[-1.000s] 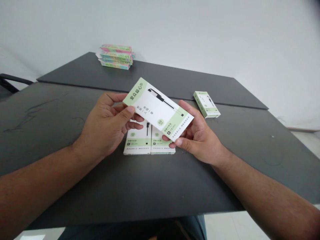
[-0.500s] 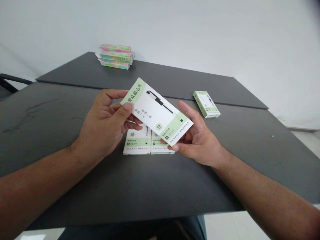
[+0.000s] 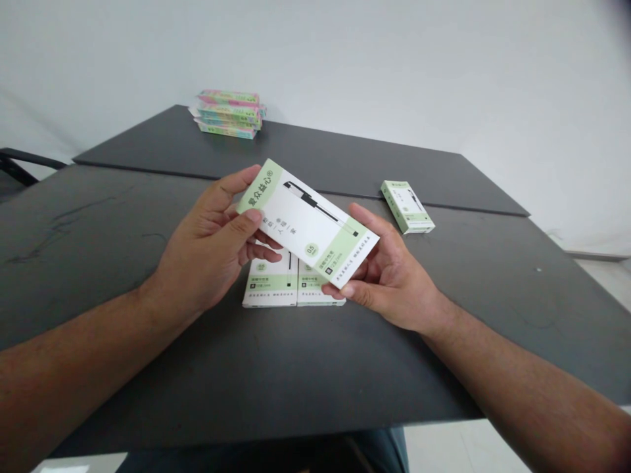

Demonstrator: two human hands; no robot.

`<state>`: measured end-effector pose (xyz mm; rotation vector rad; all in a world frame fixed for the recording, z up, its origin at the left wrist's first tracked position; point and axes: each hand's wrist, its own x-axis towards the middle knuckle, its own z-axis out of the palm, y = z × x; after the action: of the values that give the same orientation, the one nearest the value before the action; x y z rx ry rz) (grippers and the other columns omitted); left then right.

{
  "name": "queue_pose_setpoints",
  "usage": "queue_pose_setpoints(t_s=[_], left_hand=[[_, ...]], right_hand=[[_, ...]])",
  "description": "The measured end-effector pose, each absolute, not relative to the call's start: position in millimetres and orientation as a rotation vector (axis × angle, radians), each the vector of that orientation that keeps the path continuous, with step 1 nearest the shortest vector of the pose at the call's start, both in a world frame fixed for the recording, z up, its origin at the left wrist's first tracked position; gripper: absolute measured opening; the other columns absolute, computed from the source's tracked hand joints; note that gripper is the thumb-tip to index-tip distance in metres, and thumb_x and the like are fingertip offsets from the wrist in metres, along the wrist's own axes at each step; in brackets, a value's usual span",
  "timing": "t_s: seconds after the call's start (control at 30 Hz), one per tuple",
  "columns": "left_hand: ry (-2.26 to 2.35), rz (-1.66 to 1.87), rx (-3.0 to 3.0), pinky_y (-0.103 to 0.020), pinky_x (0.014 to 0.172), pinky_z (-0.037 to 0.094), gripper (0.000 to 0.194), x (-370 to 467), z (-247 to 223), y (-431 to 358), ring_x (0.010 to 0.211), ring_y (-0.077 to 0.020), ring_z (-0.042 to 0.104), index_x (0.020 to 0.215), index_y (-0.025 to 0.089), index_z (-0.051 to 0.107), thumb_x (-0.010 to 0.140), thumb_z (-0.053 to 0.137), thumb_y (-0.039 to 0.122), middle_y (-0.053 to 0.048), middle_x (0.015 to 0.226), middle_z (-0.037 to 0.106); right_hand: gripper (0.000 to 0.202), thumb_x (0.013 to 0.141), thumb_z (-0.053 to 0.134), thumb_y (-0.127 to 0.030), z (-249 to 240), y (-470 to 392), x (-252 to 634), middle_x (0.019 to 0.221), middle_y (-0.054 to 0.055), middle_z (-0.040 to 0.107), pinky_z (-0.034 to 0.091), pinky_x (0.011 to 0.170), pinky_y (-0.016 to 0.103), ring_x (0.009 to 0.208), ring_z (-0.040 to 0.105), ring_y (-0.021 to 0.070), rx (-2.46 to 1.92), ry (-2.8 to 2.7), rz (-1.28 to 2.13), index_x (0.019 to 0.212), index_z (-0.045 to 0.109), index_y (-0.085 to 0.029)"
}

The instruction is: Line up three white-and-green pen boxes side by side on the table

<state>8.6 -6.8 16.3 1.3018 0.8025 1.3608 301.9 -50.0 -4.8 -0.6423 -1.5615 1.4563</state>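
Observation:
A white and light green pen box (image 3: 310, 223) is held up slantwise between my two hands, its printed pen facing me. My left hand (image 3: 211, 236) grips its upper left end, thumb on the front face. At the lower right end my right hand (image 3: 389, 272) holds it, with the thumb at the bottom corner. Behind and below it, two similar boxes lie side by side on the table, the left one (image 3: 271, 289) and the right one (image 3: 315, 297), both partly hidden by the held box and my hands.
Another green and white box (image 3: 407, 207) lies to the right, beyond my right hand. A stack of several colourful boxes (image 3: 229, 115) stands at the back left of the dark table (image 3: 276, 368). A black chair part (image 3: 24, 161) shows at the far left.
The held box has tilted slightly and shifted a little to the left. Both hands keep their hold on it.

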Motion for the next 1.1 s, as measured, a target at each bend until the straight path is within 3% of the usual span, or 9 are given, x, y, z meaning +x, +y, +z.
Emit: queue_pose_setpoints(t_s=[0.13,0.27,0.37,0.5,0.67,0.87,0.97,1.1], left_hand=[[0.783,1.375,1.308,-0.03,0.061,0.072,0.067,7,16,-6,0.089,-0.023,0.083,0.164,0.038,0.072,0.101,0.088,0.024,-0.001,0.126,0.086],[0.788,1.369,1.349,-0.03,0.064,0.072,0.072,4,15,-6,0.096,-0.0248,0.083,0.166,0.037,0.074,0.097,0.08,0.017,-0.005,0.131,0.083],[0.849,1.353,1.348,-0.031,0.064,0.072,0.072,4,15,-7,0.092,-0.0239,0.081,0.167,0.039,0.075,0.098,0.08,0.019,-0.006,0.13,0.082],[0.875,1.328,1.341,-0.031,0.063,0.071,0.071,4,15,-8,0.088,-0.0228,0.079,0.166,0.041,0.077,0.098,0.081,0.021,-0.006,0.13,0.08],[0.866,1.302,1.327,-0.032,0.058,0.07,0.072,5,18,-10,0.084,-0.0225,0.077,0.168,0.041,0.075,0.099,0.082,0.022,-0.006,0.129,0.08],[0.842,1.402,1.334,-0.028,0.058,0.072,0.051,12,20,-16,0.085,-0.0215,0.079,0.155,0.036,0.08,0.105,0.092,0.036,-0.005,0.125,0.085],[0.863,1.43,1.364,-0.028,0.061,0.074,0.049,13,19,-17,0.084,-0.0212,0.082,0.15,0.033,0.079,0.105,0.097,0.043,-0.005,0.122,0.088],[0.826,1.423,1.4,-0.028,0.058,0.073,0.051,13,18,-17,0.077,-0.0212,0.085,0.139,0.027,0.073,0.104,0.101,0.051,-0.006,0.111,0.09]], right_hand=[[0.107,0.1,0.106,-0.034,-6,-50,305,0.155,0.005,0.082,0.084,0.099,0.052,0.115,0.091,0.0272,-0.587,-1.58,1.48,0.185,0.043,-0.053],[0.081,0.11,0.095,-0.029,-3,-48,310,0.134,0.0,0.088,0.084,0.087,0.044,0.094,0.09,0.0203,-0.485,-1.609,1.473,0.178,0.056,-0.052],[0.067,0.117,0.086,-0.028,0,-46,312,0.125,-0.001,0.09,0.083,0.083,0.04,0.091,0.09,0.0189,-0.437,-1.612,1.453,0.175,0.063,-0.052],[0.052,0.12,0.083,-0.039,-1,-44,313,0.14,0.003,0.088,0.083,0.078,0.036,0.091,0.091,0.018,-0.436,-1.583,1.426,0.17,0.072,-0.046],[0.05,0.12,0.082,-0.051,-5,-42,316,0.136,0.007,0.09,0.082,0.075,0.033,0.085,0.09,0.0167,-0.519,-1.566,1.411,0.168,0.077,-0.038],[0.04,0.119,0.083,-0.05,-2,-41,316,0.116,0.003,0.092,0.082,0.077,0.034,0.085,0.091,0.0182,-0.573,-1.491,1.416,0.158,0.084,-0.038],[0.042,0.118,0.084,-0.051,-2,-40,317,0.108,0.003,0.091,0.081,0.074,0.036,0.084,0.091,0.0207,-0.654,-1.471,1.406,0.156,0.084,-0.034],[0.048,0.118,0.083,-0.041,-2,-40,318,0.105,0.001,0.089,0.078,0.073,0.034,0.081,0.088,0.0191,-0.562,-1.565,1.438,0.165,0.076,-0.036]])
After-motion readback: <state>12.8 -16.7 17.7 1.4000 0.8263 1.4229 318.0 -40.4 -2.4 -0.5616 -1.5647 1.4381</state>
